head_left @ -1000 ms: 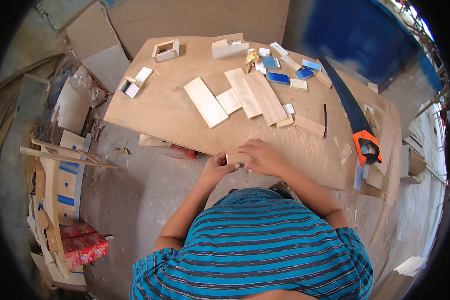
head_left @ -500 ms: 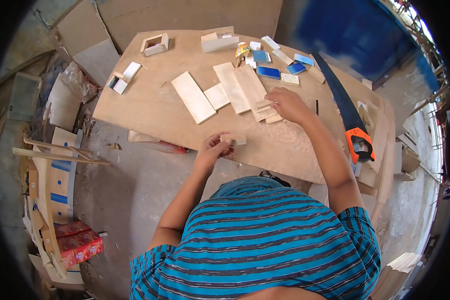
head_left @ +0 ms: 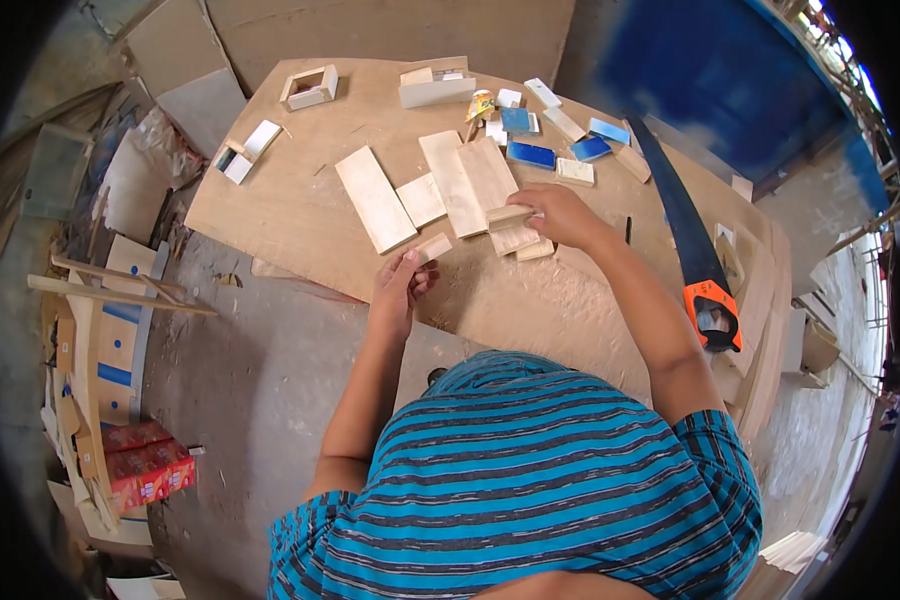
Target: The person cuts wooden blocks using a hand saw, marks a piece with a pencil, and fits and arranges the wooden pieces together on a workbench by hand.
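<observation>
Near the table's front edge, my left hand (head_left: 402,287) grips a small wood block (head_left: 433,249) between thumb and fingers. My right hand (head_left: 564,214) pinches a short wood piece (head_left: 508,215) above the front end of a wide plank (head_left: 486,172). Beside that plank lies a second plank (head_left: 452,185), with a squarish board (head_left: 421,199) and another long plank (head_left: 375,200) to its left. A small piece (head_left: 536,249) lies just below my right hand.
A handsaw (head_left: 682,220) with an orange handle lies on the right of the table (head_left: 270,225). Blue blocks (head_left: 531,154) and white pieces are at the back. An open wooden box (head_left: 310,88) and a white-sided box (head_left: 437,88) stand at the back left.
My right hand left the block in my left hand, reached to the planks and now holds a short wood piece. My left hand moved left and forward with its block.
</observation>
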### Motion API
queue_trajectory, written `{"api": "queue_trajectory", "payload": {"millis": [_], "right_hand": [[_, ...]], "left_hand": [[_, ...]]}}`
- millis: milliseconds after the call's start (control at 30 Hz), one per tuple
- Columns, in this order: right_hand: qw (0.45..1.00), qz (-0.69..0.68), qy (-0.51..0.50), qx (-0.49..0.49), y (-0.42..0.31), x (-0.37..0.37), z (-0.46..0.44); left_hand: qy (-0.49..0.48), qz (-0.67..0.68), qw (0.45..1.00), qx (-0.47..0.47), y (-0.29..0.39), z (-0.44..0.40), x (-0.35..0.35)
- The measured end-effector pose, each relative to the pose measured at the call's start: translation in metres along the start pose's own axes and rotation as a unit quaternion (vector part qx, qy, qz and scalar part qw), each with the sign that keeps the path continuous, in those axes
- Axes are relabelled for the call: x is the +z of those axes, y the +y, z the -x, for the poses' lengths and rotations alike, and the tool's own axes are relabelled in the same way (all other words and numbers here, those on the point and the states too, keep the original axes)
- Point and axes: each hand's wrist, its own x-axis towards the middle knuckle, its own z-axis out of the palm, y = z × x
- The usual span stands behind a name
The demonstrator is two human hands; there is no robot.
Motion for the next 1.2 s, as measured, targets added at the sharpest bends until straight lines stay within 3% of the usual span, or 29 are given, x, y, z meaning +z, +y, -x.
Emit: {"api": "queue_trajectory", "payload": {"millis": [433, 600, 700, 833, 1000, 1200], "right_hand": [[0.998, -0.045, -0.028, 0.036, 0.0, -0.009, 0.001], [0.987, -0.095, 0.095, 0.092, 0.012, -0.027, 0.015], [0.979, -0.095, 0.143, 0.112, 0.03, -0.031, 0.026], [0.972, -0.102, 0.181, 0.11, 0.043, -0.026, 0.035], [0.976, -0.111, 0.172, 0.072, 0.029, -0.025, 0.015], [0.986, -0.098, 0.132, 0.037, 0.031, -0.014, -0.028]], "left_hand": [[0.029, 0.007, 1.0, 0.008, -0.011, 0.011, -0.002], [0.005, 0.025, 0.998, 0.06, -0.01, -0.011, 0.002], [0.062, -0.096, 0.99, 0.085, 0.0, -0.037, 0.017], [0.025, -0.125, 0.986, 0.106, 0.019, -0.077, 0.05], [-0.018, -0.208, 0.975, 0.08, 0.026, -0.11, 0.082], [0.002, -0.304, 0.946, 0.112, 0.013, -0.135, 0.092]]}}
